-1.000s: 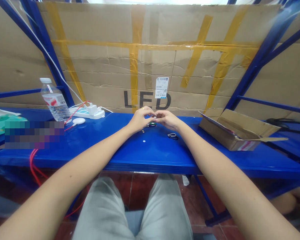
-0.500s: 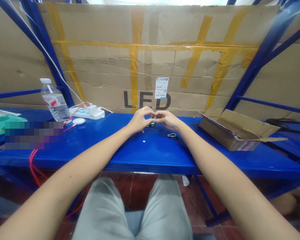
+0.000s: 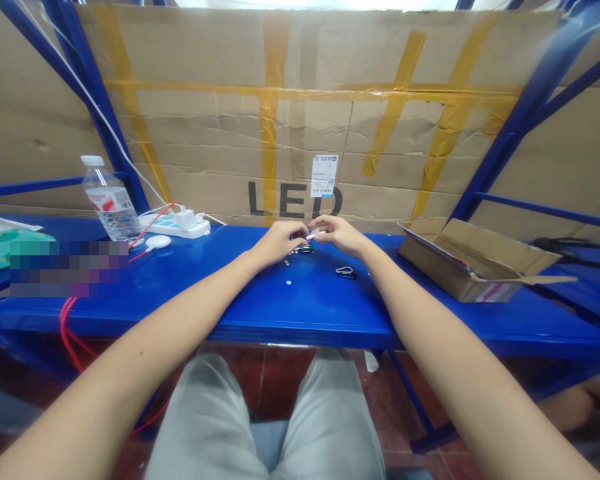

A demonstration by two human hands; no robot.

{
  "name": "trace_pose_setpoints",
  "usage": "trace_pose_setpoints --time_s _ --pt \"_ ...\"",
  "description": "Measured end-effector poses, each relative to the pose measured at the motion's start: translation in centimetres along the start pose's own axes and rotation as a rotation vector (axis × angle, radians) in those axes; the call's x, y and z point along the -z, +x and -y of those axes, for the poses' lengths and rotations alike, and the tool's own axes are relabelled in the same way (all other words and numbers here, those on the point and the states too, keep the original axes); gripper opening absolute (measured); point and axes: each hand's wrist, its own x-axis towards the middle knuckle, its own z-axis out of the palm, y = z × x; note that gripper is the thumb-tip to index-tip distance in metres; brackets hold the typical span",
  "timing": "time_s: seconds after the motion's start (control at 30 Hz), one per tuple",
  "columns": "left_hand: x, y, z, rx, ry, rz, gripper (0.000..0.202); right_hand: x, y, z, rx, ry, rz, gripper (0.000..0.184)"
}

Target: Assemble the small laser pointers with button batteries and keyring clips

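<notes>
The small white piece (image 3: pixel 311 236) between my left hand (image 3: pixel 279 242) and right hand (image 3: pixel 339 236) is partly hidden; maybe a pin, I cannot tell. The coloured parts (image 3: pixel 301 249) are too small to recognise, and a blurred patch (image 3: pixel 69 269) covers the worktop (image 3: pixel 230 303) at left.

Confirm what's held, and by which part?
The right hand pinches a small pale part by its right end; its kind is unclear. The left hand: cannot tell.
</notes>
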Motion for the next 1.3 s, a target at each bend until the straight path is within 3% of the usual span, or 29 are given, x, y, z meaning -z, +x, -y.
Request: trace_pose_setpoints --time_s 0.2,0.37,0.57,0.87,1.3 --pt "-0.2 0.0 0.0 -0.022 0.001 0.0 0.007 -0.4 -0.1 -0.7 0.001 0.007 -0.028 0.027" --pt "0.0 -0.1 -0.4 -0.047 0.038 -0.06 0.006 -0.9 -0.3 -0.5 -0.101 0.245 -0.008 0.031" --pt "0.1 -0.1 -1.1 -0.072 0.071 -0.123 0.007 -1.1 -0.3 -0.3 -0.166 0.428 -0.004 0.023" --pt "-0.2 0.0 -1.0 -0.084 0.044 -0.151 0.006 -1.0 -0.4 0.0 -0.14 0.461 0.008 0.019" --pt "-0.4 0.0 -2.0 -0.108 0.0 -0.172 0.007 -1.1 -0.6 0.2 -0.24 0.587 0.092 0.01"
